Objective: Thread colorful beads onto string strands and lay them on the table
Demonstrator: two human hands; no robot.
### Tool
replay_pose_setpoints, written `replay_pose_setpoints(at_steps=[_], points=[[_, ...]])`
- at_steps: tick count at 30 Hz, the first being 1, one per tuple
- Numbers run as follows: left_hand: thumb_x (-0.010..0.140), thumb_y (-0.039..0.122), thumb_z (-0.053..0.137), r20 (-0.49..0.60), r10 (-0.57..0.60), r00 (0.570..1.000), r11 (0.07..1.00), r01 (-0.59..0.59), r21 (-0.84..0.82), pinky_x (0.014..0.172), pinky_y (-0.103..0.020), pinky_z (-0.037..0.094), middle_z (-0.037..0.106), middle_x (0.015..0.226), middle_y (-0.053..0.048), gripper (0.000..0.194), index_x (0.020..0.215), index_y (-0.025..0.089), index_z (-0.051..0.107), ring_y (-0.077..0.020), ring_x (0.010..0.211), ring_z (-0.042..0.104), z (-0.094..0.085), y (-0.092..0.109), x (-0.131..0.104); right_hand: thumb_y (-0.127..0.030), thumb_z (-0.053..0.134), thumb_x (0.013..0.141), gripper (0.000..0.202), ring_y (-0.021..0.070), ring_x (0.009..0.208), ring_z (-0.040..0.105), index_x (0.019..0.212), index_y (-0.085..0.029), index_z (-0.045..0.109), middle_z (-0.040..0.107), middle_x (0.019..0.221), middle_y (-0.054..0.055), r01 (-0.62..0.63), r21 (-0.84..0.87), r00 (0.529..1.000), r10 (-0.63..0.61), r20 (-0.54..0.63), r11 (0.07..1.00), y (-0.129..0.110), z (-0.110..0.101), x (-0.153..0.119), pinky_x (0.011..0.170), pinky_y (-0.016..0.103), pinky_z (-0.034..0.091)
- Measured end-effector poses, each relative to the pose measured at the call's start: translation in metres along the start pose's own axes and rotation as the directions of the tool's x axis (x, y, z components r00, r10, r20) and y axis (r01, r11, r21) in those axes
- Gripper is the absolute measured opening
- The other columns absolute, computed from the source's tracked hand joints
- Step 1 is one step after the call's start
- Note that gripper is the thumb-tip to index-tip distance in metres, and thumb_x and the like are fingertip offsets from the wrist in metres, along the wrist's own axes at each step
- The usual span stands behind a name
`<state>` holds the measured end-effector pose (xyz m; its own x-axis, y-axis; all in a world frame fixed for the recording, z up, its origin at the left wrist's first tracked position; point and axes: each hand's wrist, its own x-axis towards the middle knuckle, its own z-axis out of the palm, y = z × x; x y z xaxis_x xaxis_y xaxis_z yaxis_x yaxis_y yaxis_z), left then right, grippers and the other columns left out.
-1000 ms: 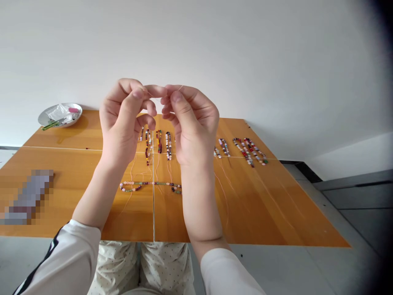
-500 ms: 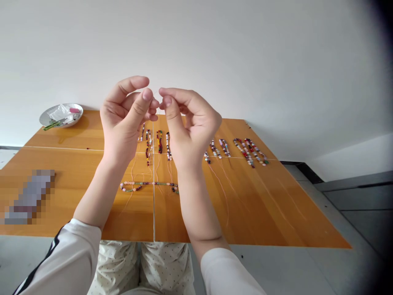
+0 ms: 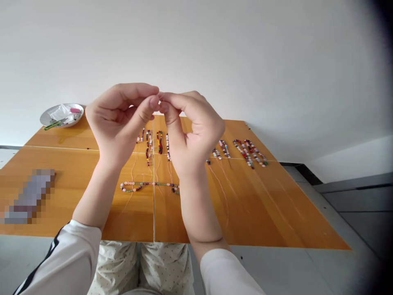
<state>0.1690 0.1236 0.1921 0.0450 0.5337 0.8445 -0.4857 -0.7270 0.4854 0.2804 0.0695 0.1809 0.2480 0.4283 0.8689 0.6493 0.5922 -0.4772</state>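
My left hand [image 3: 113,119] and my right hand [image 3: 196,131] are raised in front of me, their fingertips almost meeting above the table. Each is closed in a pinch of thumb and index finger. A very fine thread [image 3: 161,97] shows faintly between the fingertips; its ends are hidden. Below my hands, a long strand of green, pink and dark beads [image 3: 147,184] lies crosswise on the table, its right part behind my right wrist. Farther back lie several looped bead strands, among them a dark red and yellow one [image 3: 159,142], partly covered by my hands.
The orange wooden table [image 3: 260,213] has pale seams across it. At its back left stands a silver plate [image 3: 44,119] with small plastic bags and a green-handled tool. A blurred-out object [image 3: 32,196] lies at the left. More bead strands [image 3: 245,153] lie to the right, with loose threads trailing forward.
My fingertips have come closer together. My left hand has turned, its index finger now bent down to the thumb, where before it was lifted away. Things on the table have not moved.
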Motion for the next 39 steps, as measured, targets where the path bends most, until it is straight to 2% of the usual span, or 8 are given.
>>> replay_pose_setpoints(at_steps=[5,12,18,22,26,28,34,39], points=[[0.079,0.012,0.079,0.086,0.034,0.996,0.997,-0.04,0.073,0.067,-0.019,0.061,0.078,0.081,0.003,0.009,0.087,0.016,0.079,-0.008,0.073,0.072,-0.007,0.002,0.003,-0.042,0.053,0.099,0.021,0.0249,0.092,0.067,0.095,-0.031,0.07,0.072,0.094,0.006,0.005,-0.055,0.999,-0.003,0.034,0.998,-0.005,-0.006,0.002,0.089,0.047,0.056],[0.072,0.012,0.084,0.073,-0.097,0.993,0.988,0.087,0.128,0.069,-0.023,0.058,0.077,0.081,0.003,0.013,0.083,0.019,0.08,-0.0104,0.076,0.07,-0.012,0.007,0.003,-0.048,0.052,0.098,0.026,0.0285,0.101,0.064,0.09,-0.031,0.07,0.071,0.091,0.006,-0.1,-0.034,0.991,0.102,0.082,0.994,-0.014,-0.01,0.003,0.09,0.051,0.056],[0.075,0.015,0.082,0.152,-0.005,0.988,0.986,-0.02,0.163,0.068,-0.021,0.057,0.076,0.081,0.004,0.012,0.086,0.017,0.078,-0.0091,0.077,0.069,-0.012,0.006,0.003,-0.043,0.053,0.098,0.026,0.0273,0.098,0.065,0.086,-0.029,0.071,0.071,0.089,0.005,-0.066,-0.066,0.994,0.071,0.081,0.996,-0.014,-0.011,0.003,0.095,0.052,0.053],[0.08,0.02,0.079,0.126,-0.038,0.991,0.992,0.022,0.125,0.064,-0.021,0.057,0.073,0.077,0.001,0.005,0.084,0.017,0.077,-0.0088,0.072,0.069,-0.012,0.005,0.004,-0.039,0.053,0.099,0.019,0.0224,0.094,0.067,0.096,-0.031,0.07,0.07,0.093,0.002,-0.007,0.048,0.995,0.003,0.095,0.999,-0.008,-0.009,0.001,0.09,0.045,0.058],[0.085,0.016,0.074,0.187,-0.017,0.982,0.997,0.004,0.071,0.06,-0.022,0.057,0.072,0.075,0.001,0.005,0.086,0.02,0.077,-0.0085,0.067,0.067,-0.012,0.005,0.007,-0.035,0.054,0.099,0.012,0.0176,0.092,0.068,0.104,-0.03,0.064,0.068,0.101,0.001,0.001,0.182,0.998,-0.012,0.06,0.983,-0.004,-0.004,-0.002,0.085,0.038,0.06],[0.083,0.017,0.077,0.208,-0.025,0.978,0.998,0.014,0.057,0.059,-0.022,0.057,0.073,0.075,0.0,0.002,0.084,0.019,0.077,-0.0093,0.067,0.068,-0.012,0.006,0.008,-0.033,0.056,0.098,0.008,0.0165,0.09,0.068,0.102,-0.029,0.063,0.067,0.101,0.001,0.0,0.215,0.999,-0.007,0.033,0.977,-0.004,-0.003,-0.002,0.083,0.036,0.061],[0.082,0.021,0.078,0.157,-0.068,0.985,0.992,0.051,0.113,0.049,-0.024,0.048,0.07,0.067,0.0,0.003,0.079,0.019,0.077,-0.0073,0.057,0.061,-0.009,0.008,0.006,-0.029,0.058,0.098,0.009,0.0142,0.076,0.065,0.089,-0.026,0.06,0.066,0.086,0.0,-0.002,0.349,0.999,-0.012,0.036,0.937,-0.002,-0.001,0.001,0.074,0.033,0.059],[0.082,0.022,0.079,0.142,-0.082,0.986,0.993,0.068,0.098,0.054,-0.024,0.05,0.072,0.072,0.0,0.002,0.081,0.021,0.077,-0.008,0.061,0.064,-0.009,0.006,0.004,-0.035,0.057,0.098,0.012,0.015,0.083,0.067,0.09,-0.026,0.06,0.067,0.089,0.001,-0.086,0.326,0.996,0.071,0.058,0.941,-0.002,-0.001,0.001,0.078,0.032,0.058]])
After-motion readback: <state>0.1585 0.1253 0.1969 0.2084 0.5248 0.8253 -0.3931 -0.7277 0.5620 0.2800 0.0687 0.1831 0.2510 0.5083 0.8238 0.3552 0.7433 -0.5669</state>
